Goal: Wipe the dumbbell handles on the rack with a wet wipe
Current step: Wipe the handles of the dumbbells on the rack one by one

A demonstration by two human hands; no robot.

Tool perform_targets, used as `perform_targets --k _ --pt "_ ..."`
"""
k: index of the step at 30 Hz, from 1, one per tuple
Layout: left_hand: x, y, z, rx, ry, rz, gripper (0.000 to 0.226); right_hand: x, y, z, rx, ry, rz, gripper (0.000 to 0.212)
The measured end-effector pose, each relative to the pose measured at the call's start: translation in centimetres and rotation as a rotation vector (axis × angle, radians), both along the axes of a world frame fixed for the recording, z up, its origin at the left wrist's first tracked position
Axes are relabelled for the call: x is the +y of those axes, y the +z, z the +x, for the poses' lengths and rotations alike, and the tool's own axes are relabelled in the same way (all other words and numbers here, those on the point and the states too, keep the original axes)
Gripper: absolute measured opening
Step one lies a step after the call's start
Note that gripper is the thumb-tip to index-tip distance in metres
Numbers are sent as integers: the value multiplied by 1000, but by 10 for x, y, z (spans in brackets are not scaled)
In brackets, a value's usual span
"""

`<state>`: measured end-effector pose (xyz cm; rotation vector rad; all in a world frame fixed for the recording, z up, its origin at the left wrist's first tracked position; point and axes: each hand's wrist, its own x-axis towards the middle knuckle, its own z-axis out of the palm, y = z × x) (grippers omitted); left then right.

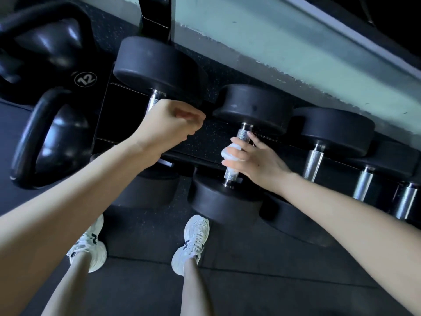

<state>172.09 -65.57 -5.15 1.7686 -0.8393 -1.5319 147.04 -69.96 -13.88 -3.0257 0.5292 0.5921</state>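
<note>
The floor (pixel 250 270) is dark speckled rubber matting, with thin seams running across it from 6 o'clock out to 4 o'clock. From 12 o'clock down to 3 o'clock runs a pale green wall (pixel 284 49), its lower edge chipped and ragged where it meets the floor. A grey strip (pixel 364 53) crosses the wall at 2 o'clock. A black upright post (pixel 157 12) stands at 12 o'clock. Black kettlebells (pixel 45 42) sit from 9 to 11 o'clock, one bearing a circled 12. The light is dim and cool, leaving soft glints on the kettlebells.
</note>
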Motion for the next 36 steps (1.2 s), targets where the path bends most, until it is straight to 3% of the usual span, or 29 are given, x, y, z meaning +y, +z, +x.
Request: perform_targets --k 5,8,10,12,16,18,23,27,29,32,36 --pt "3 1 -2 -15 -17 -4 17 -7 8 6 75 149 89 34" --pt "3 -2 -5 -35 -28 -10 16 -30 8 18 4 -29 59 37" --pt "2 -5 -7 -47 -35 -11 17 -25 12 27 112 -38 -72 43" --pt "1 -5 -9 -44 -33 -8 17 -1 11 22 171 -97 -16 51" --pt "-1 -3 -14 -29 -58 -20 17 30 10 7 -37 -180 181 44" --pt "-3 -3 -15 -22 -68 -16 16 32 18 6 -128 -465 319 45" --pt "-5 -4 -14 -4 -49 25 21 41 49 7 -567 -1541 568 34" --pt "-5 -7 -15 9 -53 60 21 6 17 28 -815 -2044 973 29" --pt "-5 -9 -17 0 -64 67 22 -12 -2 35 -919 -2082 1180 30" --pt "-4 -14 -18 -31 -91 54 20 -9 -10 38 -974 -1906 1351 36" --pt "-4 -18 -15 -74 -120 35 20 6 -13 32 -886 -1869 1250 40"
